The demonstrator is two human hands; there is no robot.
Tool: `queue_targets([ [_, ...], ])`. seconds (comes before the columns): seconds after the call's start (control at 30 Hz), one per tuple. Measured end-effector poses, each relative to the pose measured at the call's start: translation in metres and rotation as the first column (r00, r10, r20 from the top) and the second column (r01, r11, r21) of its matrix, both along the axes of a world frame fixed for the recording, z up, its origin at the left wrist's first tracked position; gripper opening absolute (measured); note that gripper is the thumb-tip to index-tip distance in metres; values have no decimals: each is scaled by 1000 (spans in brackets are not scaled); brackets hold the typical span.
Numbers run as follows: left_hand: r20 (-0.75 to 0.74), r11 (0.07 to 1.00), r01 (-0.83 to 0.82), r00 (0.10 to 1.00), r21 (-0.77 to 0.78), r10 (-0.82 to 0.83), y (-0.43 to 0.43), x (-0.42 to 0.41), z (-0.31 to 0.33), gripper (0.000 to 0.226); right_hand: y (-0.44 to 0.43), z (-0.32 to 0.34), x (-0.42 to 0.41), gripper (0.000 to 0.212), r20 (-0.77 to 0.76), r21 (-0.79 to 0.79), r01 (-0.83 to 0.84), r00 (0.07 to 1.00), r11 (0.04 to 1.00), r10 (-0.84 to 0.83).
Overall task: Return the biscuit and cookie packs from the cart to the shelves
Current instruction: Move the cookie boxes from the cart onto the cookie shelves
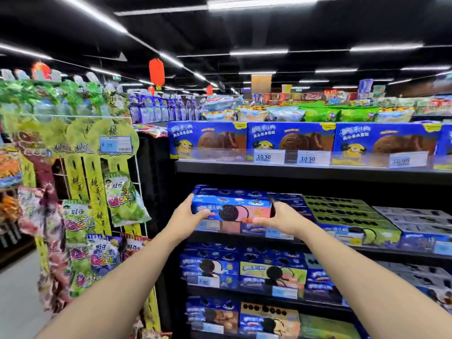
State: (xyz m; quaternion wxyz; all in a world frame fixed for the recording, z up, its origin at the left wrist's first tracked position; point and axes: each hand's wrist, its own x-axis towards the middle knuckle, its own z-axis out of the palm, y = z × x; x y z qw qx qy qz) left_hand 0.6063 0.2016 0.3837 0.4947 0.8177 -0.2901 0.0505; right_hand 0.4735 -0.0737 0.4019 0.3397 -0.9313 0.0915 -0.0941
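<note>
Head view: a supermarket aisle seen from the person's own eyes, both bare arms stretched forward. The landmark is the dark shelf board (305,171) carrying price tags (269,157) that read 10.50, with big blue cookie cartons (289,138) standing on top of it.

Just below the left end of this board, the person holds a blue and pink cookie box (232,207) level, long side facing out. The left hand (188,212) grips its left end, fingers curled round it. The right hand (277,216) grips its right end in the same way. The box is at the front of the tier below the board, above a matching pink-fronted box (230,227). Whether it rests on that box or hangs just over it cannot be told.

Below the board and further right lie stacked green boxes (342,211). Lower still are more tiers of blue cookie boxes (210,267). Left of the board stands a wire rack of hanging sweet bags (122,196).

Judged progress: this one box is nearly shelved and only needs letting go. The cart is out of sight, so how many packs are left cannot be known.
</note>
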Motion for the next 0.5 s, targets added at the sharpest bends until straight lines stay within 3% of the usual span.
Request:
queue_targets([
  [0.13,-49,995,-79,995,62,83,-2,24,-8,29,-3,-3,31,79,-133,-115,12,991,993,-27],
  [0.23,-65,987,-127,989,103,134,-5,30,-10,63,-3,-4,46,103,-152,-183,-3,988,983,-25],
  [0.37,-34,962,-243,968,123,249,-12,25,-7,70,4,-4,57,132,-150,-197,18,987,980,-48],
  [0.43,25,950,-290,957,116,289,-16,18,-10,72,11,-4,60,132,-131,-157,13,991,988,-34],
  [0.5,172,929,-348,930,122,326,-16,8,-21,66,20,-4,64,119,-120,-133,-16,993,991,-1],
])
